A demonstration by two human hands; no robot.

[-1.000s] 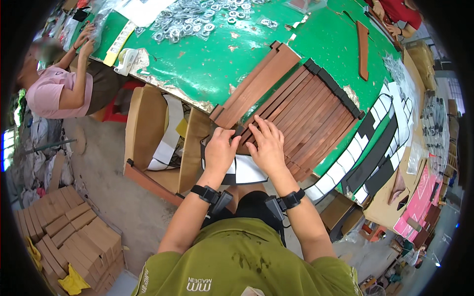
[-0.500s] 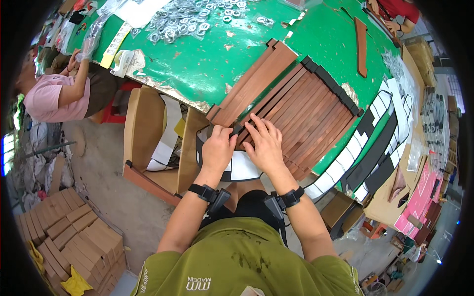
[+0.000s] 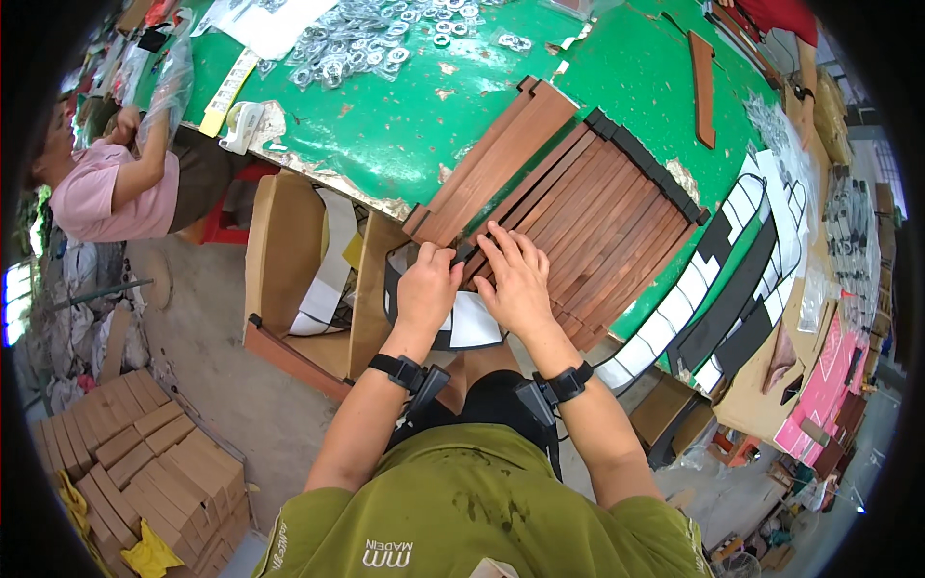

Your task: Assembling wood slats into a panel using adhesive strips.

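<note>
A row of reddish-brown wooden slats (image 3: pixel 602 231) lies side by side at the green table's near edge, with black end caps (image 3: pixel 647 166) along the far end. My left hand (image 3: pixel 427 291) is closed at the near left corner of the row, its thumb and fingertips pinching a small black end cap (image 3: pixel 464 252). Just beside it, my right hand (image 3: pixel 520 287) lies on the near ends of the slats, fingers stretched and apart. Left of the row is a separate stack of brown slats (image 3: pixel 501 159).
An open cardboard box (image 3: pixel 371 289) stands below the table edge, left of my hands. Bagged metal rings (image 3: pixel 356 43) and a tape dispenser (image 3: pixel 241 125) lie on the green table (image 3: pixel 385 135). Black and white strips (image 3: pixel 718 289) lie rightward. Co-workers are at far left and far right.
My hands hold nearly the same place on the slats. The left co-worker's hands have shifted, and the far-right co-worker's arm has swung toward the table's right edge.
</note>
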